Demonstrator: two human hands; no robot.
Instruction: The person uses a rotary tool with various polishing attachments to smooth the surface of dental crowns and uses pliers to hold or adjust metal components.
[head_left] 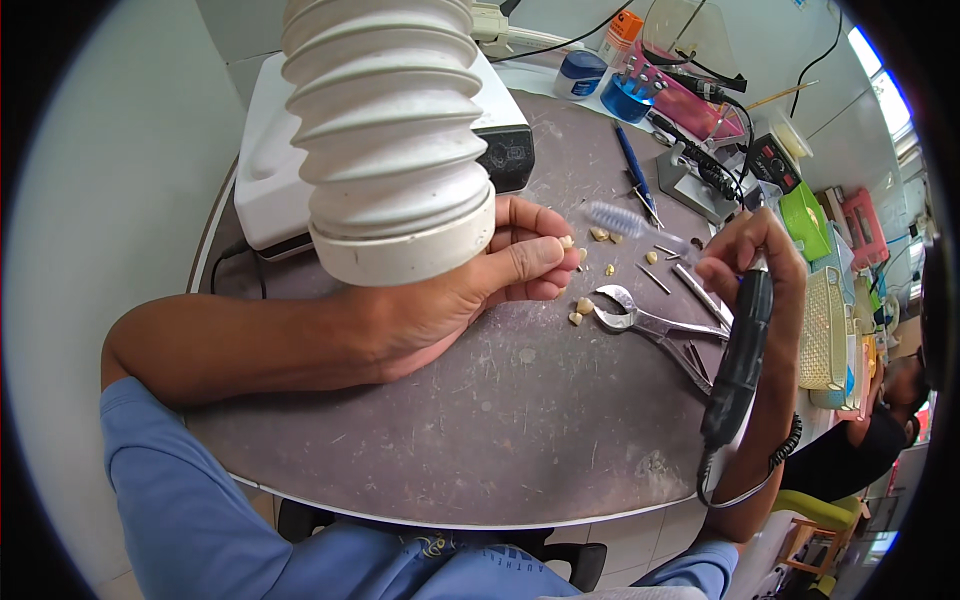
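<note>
Right hand (762,250) around black handpiece (738,350)

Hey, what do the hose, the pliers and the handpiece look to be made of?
Hose: probably flexible matte white plastic, going by its ribbed folds. Pliers: likely polished steel, silvery with bright glints. Handpiece: perhaps plastic or rubber, judging by its black, low-sheen body; the look leaves that open.

Scratched brown benchtop (480,430) with 1 plier-shaped metal tool (640,321), small tooth-like pieces (585,306), thin metal bits (653,279).
</note>
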